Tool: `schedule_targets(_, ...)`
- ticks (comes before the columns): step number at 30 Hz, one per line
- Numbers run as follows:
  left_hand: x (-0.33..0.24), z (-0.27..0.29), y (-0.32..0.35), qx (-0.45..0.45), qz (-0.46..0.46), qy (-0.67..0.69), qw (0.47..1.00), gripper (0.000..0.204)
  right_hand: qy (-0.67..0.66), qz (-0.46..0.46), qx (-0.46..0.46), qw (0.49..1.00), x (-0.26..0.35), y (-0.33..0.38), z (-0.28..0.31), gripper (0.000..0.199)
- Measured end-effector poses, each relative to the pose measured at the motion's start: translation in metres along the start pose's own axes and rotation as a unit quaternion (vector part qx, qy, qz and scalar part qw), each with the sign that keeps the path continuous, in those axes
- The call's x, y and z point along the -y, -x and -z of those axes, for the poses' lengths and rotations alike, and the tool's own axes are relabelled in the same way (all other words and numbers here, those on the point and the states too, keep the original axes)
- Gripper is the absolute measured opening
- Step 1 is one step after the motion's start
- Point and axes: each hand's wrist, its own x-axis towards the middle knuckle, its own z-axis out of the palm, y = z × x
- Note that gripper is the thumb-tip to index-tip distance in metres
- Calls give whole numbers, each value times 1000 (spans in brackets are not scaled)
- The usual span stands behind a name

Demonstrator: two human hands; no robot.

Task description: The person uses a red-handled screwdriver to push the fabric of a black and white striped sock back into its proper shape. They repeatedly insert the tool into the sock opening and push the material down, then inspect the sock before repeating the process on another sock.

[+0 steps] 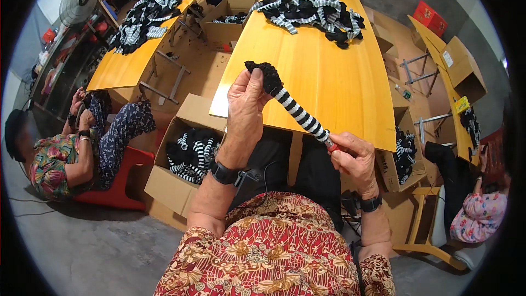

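Observation:
A black-and-white striped knitted tube with a fuzzy black end stretches slantwise between my hands, above the near edge of the table. My left hand pinches the black end between thumb and fingers. Closed at the tube's other end, my right hand grips a small red-handled tool. The tool's red part meets the striped tip; how far it reaches into the tube is hidden.
A heap of striped and black knitted pieces lies on the yellow table. Open cartons of similar pieces stand left and right. Other people sit left and right. Another heaped table stands left.

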Motion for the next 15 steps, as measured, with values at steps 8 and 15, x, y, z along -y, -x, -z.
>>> schedule_targets(8, 7, 6, 1, -37, -70, -25, 997, 13, -43, -5, -1, 999, -7, 2, -13, 34)
schedule_targets(15, 10, -3, 8, -82, -156, -141, 974, 8, -39, -15, -48, 998, -14, 6, -25, 33)
